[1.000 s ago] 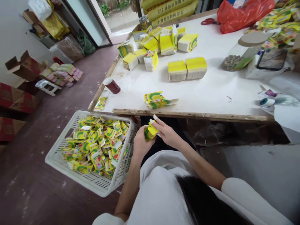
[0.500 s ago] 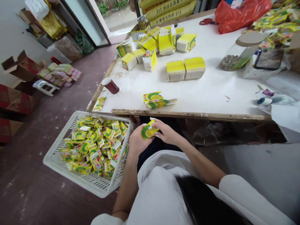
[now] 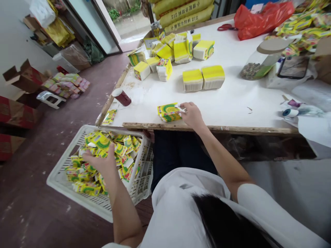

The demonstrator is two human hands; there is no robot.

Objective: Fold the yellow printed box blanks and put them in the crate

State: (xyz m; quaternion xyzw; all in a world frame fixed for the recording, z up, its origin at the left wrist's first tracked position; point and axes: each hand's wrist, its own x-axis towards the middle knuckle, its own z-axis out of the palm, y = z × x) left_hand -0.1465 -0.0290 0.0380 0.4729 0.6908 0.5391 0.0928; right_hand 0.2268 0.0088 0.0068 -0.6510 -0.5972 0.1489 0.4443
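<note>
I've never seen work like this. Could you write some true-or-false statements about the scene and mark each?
1. The left hand is above the white basket. True.
2. A clear jar stands on the table. True.
3. The right hand is touching the jar. False: its fingers are at a small pile of yellow packets.
4. The red scissors lie beside the red bag. True.
5. The white basket sits on the table. False: it stands lower, to the person's left.
</note>
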